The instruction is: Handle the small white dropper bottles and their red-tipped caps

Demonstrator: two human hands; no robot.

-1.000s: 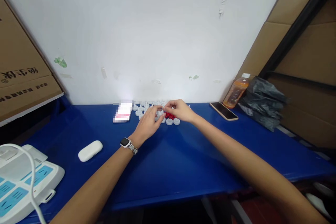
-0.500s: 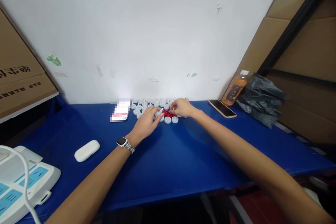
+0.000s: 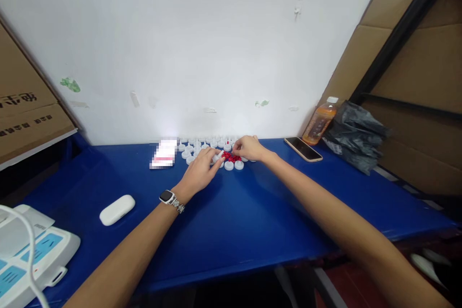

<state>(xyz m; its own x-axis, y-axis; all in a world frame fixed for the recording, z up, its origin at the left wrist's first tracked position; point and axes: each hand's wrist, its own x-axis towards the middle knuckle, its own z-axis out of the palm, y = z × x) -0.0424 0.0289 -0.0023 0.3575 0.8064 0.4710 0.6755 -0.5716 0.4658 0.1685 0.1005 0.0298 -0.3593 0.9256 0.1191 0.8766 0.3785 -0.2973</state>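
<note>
Several white round caps with pointed nozzles (image 3: 229, 165) stand at the back of the blue table, against the wall. Among them lies a heap of small red pieces (image 3: 231, 157). My left hand (image 3: 202, 168) is closed around a white nozzle cap (image 3: 217, 156), tilted with its tip towards the red heap. My right hand (image 3: 248, 148) reaches over the heap's right side, its thumb and fingertips pinched together; whatever may be between them is too small to make out. One cap (image 3: 227, 146) behind the heap carries a red piece on its tip.
To the right lie a phone (image 3: 303, 149), a bottle of orange drink (image 3: 320, 121) and a dark plastic bag (image 3: 355, 134). On the left are a white oval case (image 3: 117, 210), a power strip (image 3: 43, 255) and a blurred-out white and pink item (image 3: 164, 154). Cardboard (image 3: 31, 106) flanks the table.
The view has shifted slightly. Both hands keep nearly the same place and pose, the left still on the nozzle cap, the right still at the red pieces.
</note>
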